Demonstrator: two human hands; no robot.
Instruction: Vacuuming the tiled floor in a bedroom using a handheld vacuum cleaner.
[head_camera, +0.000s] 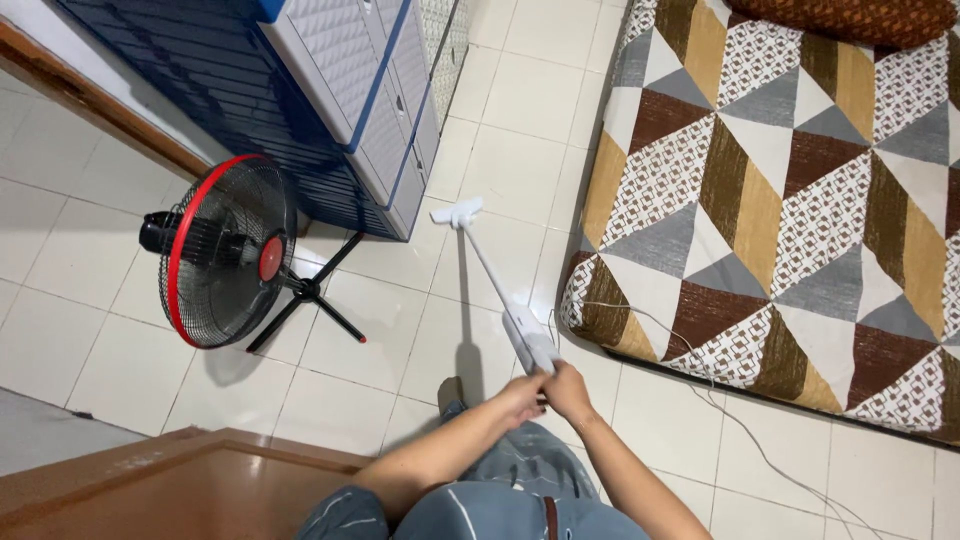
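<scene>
There is one white stick vacuum cleaner (497, 285), one floor fan (225, 250) with a red ring and a black stand, one blue and grey plastic drawer cabinet (372, 90), one mattress (790, 200) with a pattern of brown, grey, yellow and white triangles, and one brown bolster (850, 18) at its far end. One thin white cable (720, 405) runs from the vacuum cleaner body over the corner of the mattress and then across the white tiled floor (520, 100) to the right. A brown wooden surface (170, 490) is at the lower left. Both hands meet at the near end of the vacuum cleaner: the left hand (521, 396) is closed around the handle, and the right hand (568, 389) is closed around it too, just beside the left and touching it. The vacuum cleaner is tilted away from the person, its long tube goes up and to the left, and its flat head (457, 212) rests on the floor near the bottom corner of the cabinet, between the fan and the mattress. The fan stands well apart from the hands
</scene>
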